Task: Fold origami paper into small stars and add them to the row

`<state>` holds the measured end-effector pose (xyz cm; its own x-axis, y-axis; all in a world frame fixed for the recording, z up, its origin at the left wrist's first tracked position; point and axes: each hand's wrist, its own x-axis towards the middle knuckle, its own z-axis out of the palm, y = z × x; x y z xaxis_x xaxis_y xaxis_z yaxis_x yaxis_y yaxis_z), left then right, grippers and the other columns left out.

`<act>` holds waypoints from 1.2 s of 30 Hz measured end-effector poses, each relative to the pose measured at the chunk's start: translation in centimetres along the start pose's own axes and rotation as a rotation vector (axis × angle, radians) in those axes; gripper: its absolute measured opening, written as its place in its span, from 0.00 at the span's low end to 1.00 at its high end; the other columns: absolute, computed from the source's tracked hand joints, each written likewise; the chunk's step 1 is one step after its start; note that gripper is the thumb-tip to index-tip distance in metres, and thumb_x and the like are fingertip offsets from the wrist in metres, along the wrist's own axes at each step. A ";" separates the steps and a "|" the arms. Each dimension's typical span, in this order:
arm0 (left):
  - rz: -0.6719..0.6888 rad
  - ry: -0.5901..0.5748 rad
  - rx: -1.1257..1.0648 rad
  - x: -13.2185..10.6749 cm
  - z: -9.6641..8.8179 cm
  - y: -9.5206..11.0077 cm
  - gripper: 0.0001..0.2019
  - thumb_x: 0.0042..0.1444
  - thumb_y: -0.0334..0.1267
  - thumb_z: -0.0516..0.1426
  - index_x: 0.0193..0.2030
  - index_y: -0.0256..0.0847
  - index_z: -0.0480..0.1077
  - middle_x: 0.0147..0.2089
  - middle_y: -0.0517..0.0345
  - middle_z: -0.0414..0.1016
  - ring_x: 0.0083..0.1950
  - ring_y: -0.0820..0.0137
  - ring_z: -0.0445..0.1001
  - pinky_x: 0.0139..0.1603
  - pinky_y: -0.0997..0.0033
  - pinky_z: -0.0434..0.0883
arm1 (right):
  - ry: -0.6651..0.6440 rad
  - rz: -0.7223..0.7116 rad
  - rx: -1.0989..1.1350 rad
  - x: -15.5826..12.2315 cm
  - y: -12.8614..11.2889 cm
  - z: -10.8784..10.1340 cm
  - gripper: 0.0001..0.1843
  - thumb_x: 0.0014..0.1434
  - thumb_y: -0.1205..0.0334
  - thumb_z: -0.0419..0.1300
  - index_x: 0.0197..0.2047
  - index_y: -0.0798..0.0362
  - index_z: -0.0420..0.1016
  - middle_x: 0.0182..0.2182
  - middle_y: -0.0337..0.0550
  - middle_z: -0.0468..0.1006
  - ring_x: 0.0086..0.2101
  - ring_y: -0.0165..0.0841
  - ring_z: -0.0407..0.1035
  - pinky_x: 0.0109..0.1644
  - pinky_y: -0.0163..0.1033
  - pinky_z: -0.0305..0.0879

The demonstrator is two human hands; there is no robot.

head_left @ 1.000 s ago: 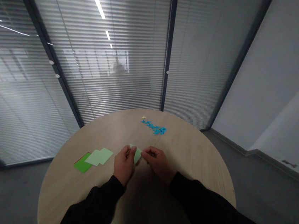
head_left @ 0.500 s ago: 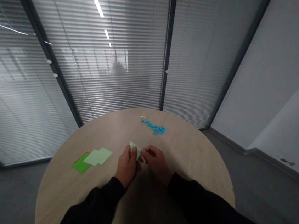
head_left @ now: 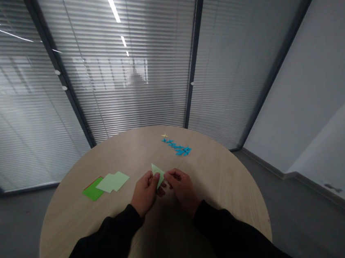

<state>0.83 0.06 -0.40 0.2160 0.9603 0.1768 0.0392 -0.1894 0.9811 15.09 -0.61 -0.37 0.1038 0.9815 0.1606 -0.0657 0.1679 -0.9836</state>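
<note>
A small pale green folded paper (head_left: 158, 174) stands up as a pointed triangle between my two hands, just above the round wooden table (head_left: 77, 221). My left hand (head_left: 144, 193) is closed, pinching the paper's left side with thumb and fingers. From the right, my right hand (head_left: 181, 187) pinches the paper's lower right edge. Both sleeves are black.
Loose paper squares lie at the left of the table: two pale green sheets (head_left: 114, 181) over a bright green one (head_left: 92, 191) with an orange edge. A row of small blue folded pieces (head_left: 178, 147) and one yellow piece (head_left: 164, 136) lie at the far side. Glass walls with blinds stand behind.
The folded paper has been turned up between my hands, so its point now sticks up higher. Both hands have stayed in nearly the same place over the table.
</note>
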 end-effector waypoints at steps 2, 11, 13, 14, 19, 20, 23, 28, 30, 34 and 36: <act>-0.022 -0.032 -0.022 -0.1 0.1 0.1 0.18 0.62 0.54 0.55 0.35 0.40 0.67 0.29 0.57 0.77 0.24 0.71 0.75 0.26 0.73 0.70 | 0.021 -0.002 -0.014 0.0 -0.1 -0.1 0.12 0.53 0.53 0.62 0.27 0.52 0.72 0.20 0.34 0.70 0.22 0.29 0.61 0.27 0.35 0.57; -0.009 -0.002 0.001 -0.2 -0.1 -0.3 0.17 0.63 0.53 0.55 0.32 0.41 0.65 0.24 0.61 0.73 0.22 0.73 0.70 0.24 0.74 0.65 | -0.012 -0.045 -0.103 0.4 0.8 -0.6 0.13 0.56 0.51 0.62 0.31 0.53 0.75 0.22 0.35 0.69 0.23 0.29 0.62 0.26 0.34 0.58; 0.000 -0.002 0.016 -0.2 -0.1 -0.3 0.17 0.63 0.53 0.55 0.32 0.41 0.66 0.24 0.61 0.73 0.22 0.73 0.70 0.24 0.74 0.65 | -0.012 -0.056 -0.111 0.4 1.0 -0.7 0.14 0.57 0.51 0.62 0.32 0.54 0.76 0.23 0.36 0.70 0.24 0.29 0.62 0.27 0.34 0.59; 0.001 0.001 0.023 -0.2 -0.1 -0.3 0.18 0.63 0.53 0.55 0.32 0.41 0.66 0.24 0.61 0.73 0.22 0.73 0.70 0.24 0.74 0.65 | -0.014 -0.060 -0.114 0.5 1.0 -0.8 0.14 0.57 0.51 0.62 0.32 0.54 0.76 0.23 0.37 0.71 0.24 0.29 0.63 0.27 0.34 0.60; 0.013 0.014 0.019 -0.3 -0.1 0.0 0.18 0.62 0.54 0.55 0.31 0.42 0.64 0.22 0.64 0.69 0.21 0.74 0.66 0.23 0.75 0.62 | -0.050 -0.093 -0.139 0.5 1.0 -1.0 0.14 0.55 0.50 0.65 0.36 0.54 0.79 0.28 0.41 0.76 0.27 0.31 0.66 0.30 0.34 0.63; 0.022 0.012 0.012 -0.3 -0.1 0.1 0.18 0.63 0.54 0.55 0.31 0.42 0.64 0.22 0.64 0.68 0.21 0.74 0.66 0.23 0.75 0.62 | -0.057 -0.094 -0.140 0.5 0.9 -1.0 0.15 0.55 0.51 0.65 0.37 0.54 0.79 0.29 0.41 0.77 0.28 0.31 0.66 0.30 0.34 0.63; 0.020 0.008 0.006 -0.3 -0.1 0.0 0.17 0.63 0.54 0.55 0.32 0.42 0.64 0.22 0.66 0.67 0.21 0.74 0.65 0.23 0.75 0.62 | -0.071 -0.089 -0.136 0.4 0.8 -1.0 0.15 0.55 0.51 0.65 0.38 0.54 0.80 0.29 0.42 0.78 0.28 0.32 0.67 0.31 0.35 0.64; -0.011 0.003 0.000 -0.4 0.0 -0.2 0.18 0.62 0.55 0.55 0.33 0.43 0.63 0.22 0.67 0.65 0.20 0.75 0.62 0.21 0.77 0.58 | -0.043 -0.074 -0.133 0.4 0.6 -1.0 0.14 0.55 0.50 0.65 0.35 0.54 0.80 0.28 0.42 0.77 0.28 0.32 0.67 0.30 0.35 0.62; -0.007 -0.002 0.015 -0.4 0.0 -0.2 0.18 0.63 0.55 0.54 0.33 0.42 0.63 0.22 0.68 0.64 0.20 0.76 0.61 0.21 0.77 0.58 | -0.032 -0.073 -0.128 0.5 0.5 -1.1 0.14 0.54 0.51 0.65 0.34 0.54 0.79 0.27 0.40 0.76 0.27 0.31 0.66 0.30 0.35 0.61; 0.000 0.010 0.115 -0.4 -0.2 -0.1 0.18 0.63 0.55 0.53 0.32 0.42 0.64 0.22 0.65 0.66 0.20 0.75 0.63 0.22 0.76 0.59 | -0.001 -0.047 -0.113 0.6 0.3 -1.2 0.14 0.54 0.51 0.65 0.32 0.54 0.78 0.23 0.36 0.72 0.24 0.30 0.62 0.28 0.35 0.58; -0.008 0.014 0.163 -0.5 -0.2 0.1 0.19 0.63 0.55 0.53 0.31 0.42 0.66 0.22 0.64 0.68 0.20 0.74 0.64 0.22 0.75 0.59 | 0.010 -0.042 -0.110 0.6 0.2 -1.2 0.13 0.54 0.51 0.65 0.32 0.54 0.77 0.22 0.35 0.70 0.24 0.29 0.61 0.27 0.34 0.57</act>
<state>0.49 -0.35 -0.40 0.2010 0.9644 0.1716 0.1984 -0.2116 0.9570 16.38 -0.11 -0.54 0.1139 0.9729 0.2014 0.0485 0.1970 -0.9792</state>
